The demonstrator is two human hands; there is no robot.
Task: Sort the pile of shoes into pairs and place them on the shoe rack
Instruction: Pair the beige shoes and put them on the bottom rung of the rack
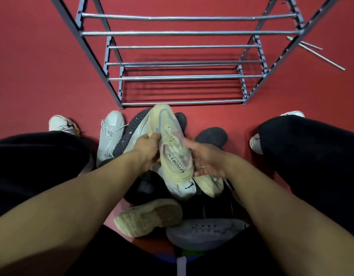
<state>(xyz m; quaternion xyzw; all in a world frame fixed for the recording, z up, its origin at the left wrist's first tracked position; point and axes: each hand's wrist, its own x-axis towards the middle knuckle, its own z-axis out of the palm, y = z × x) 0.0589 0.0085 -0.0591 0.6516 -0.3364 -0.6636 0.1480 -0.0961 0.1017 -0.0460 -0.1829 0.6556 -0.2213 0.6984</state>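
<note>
Between pile and empty rack, hands grip a cream sneaker.

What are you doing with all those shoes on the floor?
A person sitting on the red floor is sorting a pile of shoes between their legs. The left hand grips a cream sneaker by its side, lifted above the pile, and the right hand is open beside its heel. Another cream sneaker lies sole-up close by and might be its partner. The metal shoe rack ahead has no shoes on it yet.
</note>
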